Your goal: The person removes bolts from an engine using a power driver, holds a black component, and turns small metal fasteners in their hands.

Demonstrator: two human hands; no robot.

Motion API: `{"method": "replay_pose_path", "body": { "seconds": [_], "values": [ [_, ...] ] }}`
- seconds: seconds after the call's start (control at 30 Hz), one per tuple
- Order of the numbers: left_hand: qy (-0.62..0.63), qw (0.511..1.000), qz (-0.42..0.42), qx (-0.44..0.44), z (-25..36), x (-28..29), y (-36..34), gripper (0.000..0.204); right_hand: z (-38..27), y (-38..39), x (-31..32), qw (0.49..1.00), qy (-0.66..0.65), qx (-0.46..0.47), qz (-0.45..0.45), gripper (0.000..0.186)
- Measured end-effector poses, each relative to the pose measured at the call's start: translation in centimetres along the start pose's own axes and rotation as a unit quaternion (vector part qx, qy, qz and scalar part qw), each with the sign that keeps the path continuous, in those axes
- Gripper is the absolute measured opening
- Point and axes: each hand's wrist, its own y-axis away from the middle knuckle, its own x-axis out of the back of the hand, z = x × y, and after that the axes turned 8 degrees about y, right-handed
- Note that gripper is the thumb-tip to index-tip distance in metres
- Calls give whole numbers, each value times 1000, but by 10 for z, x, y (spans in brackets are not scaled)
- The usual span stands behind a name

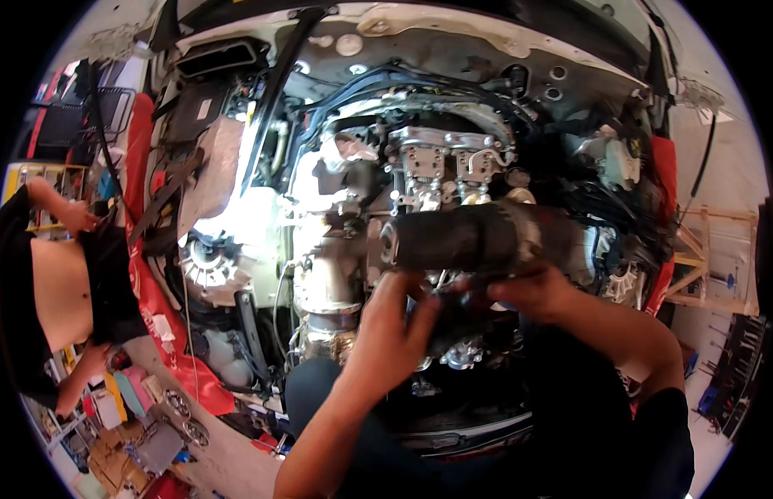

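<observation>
A thick dark tube (461, 237) with a lighter band near its right part lies crosswise above the engine (444, 162); it looks blurred. My right hand (540, 291) is closed at the tube's lower right side, its fingers curled toward the left. Below the tube's left end, my left hand (390, 328) has its fingers bent inward, the tips partly hidden under the tube. Something dark sits between the two hands, too shadowed to make out. Metal covers and fittings of the engine show just beyond the tube.
A bright lamp glare covers the engine bay's left side. Red covers (149, 274) drape both fenders. A prop rod (282, 91) slants at the upper left. Another person (66, 283) stands at the far left, near a cluttered floor. A wooden frame (702, 258) stands at the right.
</observation>
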Motion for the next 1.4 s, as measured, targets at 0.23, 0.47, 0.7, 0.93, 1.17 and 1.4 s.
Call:
{"method": "replay_pose_path", "body": {
  "seconds": [0.23, 0.47, 0.7, 0.93, 1.17, 1.4],
  "values": [
    [310, 941, 49, -127, -16, 29, 8, 53, 12, 73, 91, 951, 230, 28, 205, 36],
    [232, 971, 6, -54, -6, 46, 19, 47, 3, 104, 88, 973, 18, 189, 131, 32],
    [-46, 985, -88, -144, 10, 51, 4, 31, -21, 107, 41, 958, -23, 228, 171, 33],
    [401, 899, -101, 145, -12, -2, -5, 18, -58, 126, 38, 919, 311, 133, 201, 26],
    [790, 590, 105, 133, 14, -56, -5, 24, -52, 123, 37, 910, 366, 81, 175, 23],
    [804, 570, 136, 102, 26, -58, -8, 25, -43, 136, 30, 905, 340, 20, 256, 27]
  ]
}}
